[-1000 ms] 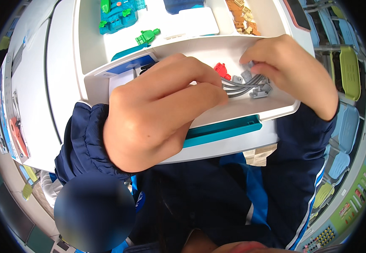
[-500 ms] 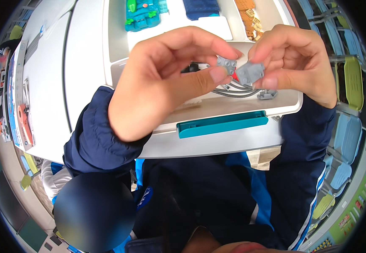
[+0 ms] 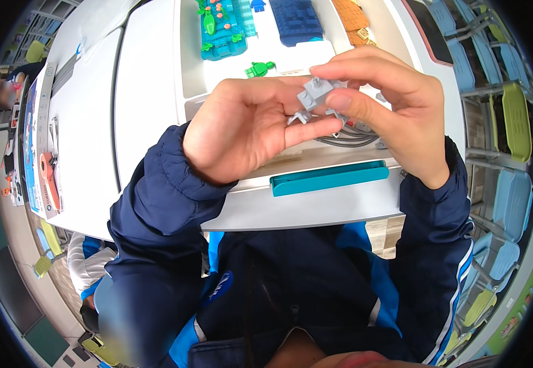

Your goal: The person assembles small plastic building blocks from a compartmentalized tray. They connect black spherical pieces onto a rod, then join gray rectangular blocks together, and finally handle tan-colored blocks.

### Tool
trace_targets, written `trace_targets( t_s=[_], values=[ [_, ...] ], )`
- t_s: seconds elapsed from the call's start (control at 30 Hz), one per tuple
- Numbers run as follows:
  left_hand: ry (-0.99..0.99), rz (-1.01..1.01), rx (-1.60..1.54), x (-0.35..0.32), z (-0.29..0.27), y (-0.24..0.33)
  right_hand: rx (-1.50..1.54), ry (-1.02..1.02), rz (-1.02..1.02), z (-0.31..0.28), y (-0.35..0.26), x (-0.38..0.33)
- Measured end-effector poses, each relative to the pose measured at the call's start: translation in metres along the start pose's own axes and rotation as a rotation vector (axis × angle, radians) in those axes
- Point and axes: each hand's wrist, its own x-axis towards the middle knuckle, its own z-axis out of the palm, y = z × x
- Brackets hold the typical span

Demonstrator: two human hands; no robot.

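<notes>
My right hand (image 3: pixel 380 101) pinches a small grey assembly of building bricks (image 3: pixel 316 92) between thumb and fingers. Studs show on its top and side. My left hand (image 3: pixel 242 126) is turned palm up beneath it, fingers partly curled, cradling the grey bricks. A small grey clip-like piece (image 3: pixel 301 117) rests against the left fingers. Whether it is joined to the assembly I cannot tell. Both hands hover over the front compartment of a white storage tray (image 3: pixel 423 150). Grey ribbed hoses (image 3: pixel 355 136) lie in that compartment, partly hidden by my right hand.
Farther back, the tray holds a teal brick build (image 3: pixel 226 37), a green figure (image 3: pixel 260 69), dark blue plates (image 3: pixel 297 21) and orange-brown bricks (image 3: pixel 349 18). A teal handle (image 3: pixel 331 178) spans its front. A printed box (image 3: pixel 39 147) stands at left; chairs (image 3: pixel 515 122) line the right.
The two grey pieces held apart are now together over my left palm. My left hand has turned palm up, and my right hand has moved left. The green figure has come into view.
</notes>
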Motion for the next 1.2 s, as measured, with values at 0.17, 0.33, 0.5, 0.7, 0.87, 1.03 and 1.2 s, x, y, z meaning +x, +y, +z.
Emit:
trace_targets(
  t_s=[0.17, 0.33, 0.5, 0.7, 0.87, 1.03, 1.2],
  values=[
    [-0.08, -0.032, 0.019, 0.001, -0.008, 0.008, -0.094, -0.033, -0.037, 0.002, 0.001, -0.001],
    [0.033, 0.057, 0.21, 0.0, 0.003, 0.0, 0.02, 0.007, 0.061, -0.004, 0.003, -0.004],
    [0.036, 0.086, 0.374, 0.0, 0.0, 0.0, -0.056, 0.014, -0.045, -0.015, 0.003, -0.003],
    [0.073, 0.144, 0.534, 0.0, 0.004, -0.002, -0.309, 0.014, -0.215, -0.016, 0.006, -0.006],
    [0.098, 0.252, 0.759, 0.001, 0.0, -0.005, 0.002, 0.119, -0.022, -0.018, 0.006, -0.011],
    [0.123, 0.427, 1.071, 0.0, 0.006, -0.01, 0.052, 0.129, 0.023, -0.014, 0.007, -0.015],
    [0.124, 0.508, 1.184, 0.0, 0.009, -0.015, -0.076, 0.064, -0.111, -0.015, 0.01, -0.014]
  ],
)
